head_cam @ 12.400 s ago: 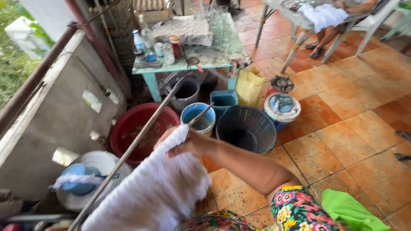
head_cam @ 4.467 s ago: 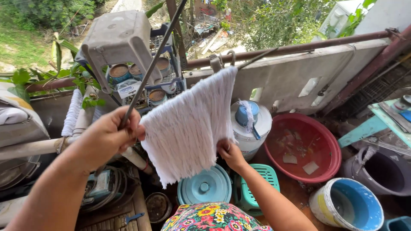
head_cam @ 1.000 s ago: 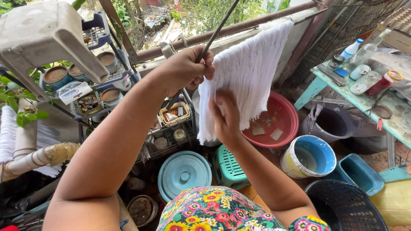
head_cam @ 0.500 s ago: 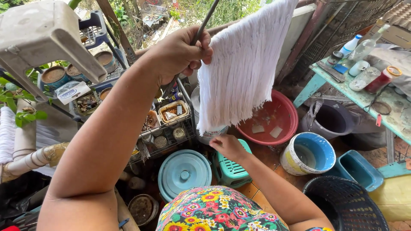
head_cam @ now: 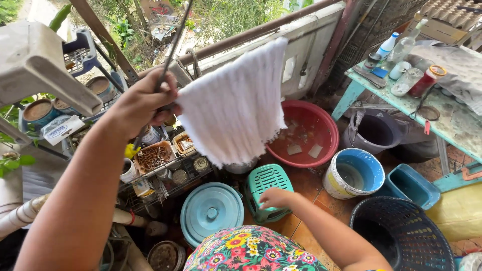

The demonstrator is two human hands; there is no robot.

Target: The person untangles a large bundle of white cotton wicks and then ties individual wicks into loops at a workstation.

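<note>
The left hand (head_cam: 143, 103) is gripping a thin dark rod (head_cam: 173, 47) together with the upper corner of a white knitted cloth (head_cam: 236, 103); the grip is closing tight around both. The cloth is hanging from the rod, spreading toward the right and draping above a red basin (head_cam: 306, 133). The right hand (head_cam: 273, 197) is hovering empty below the cloth, its grip loosely curling and holding nothing, just above a small green plastic stool (head_cam: 266, 183). A round light-blue lid (head_cam: 211, 211) is lying beside the stool. A white-and-blue bucket (head_cam: 354, 173) is standing near a black basket (head_cam: 401, 233). Bottles and jars are standing on a pale-green tabletop (head_cam: 452, 118) at the right
</note>
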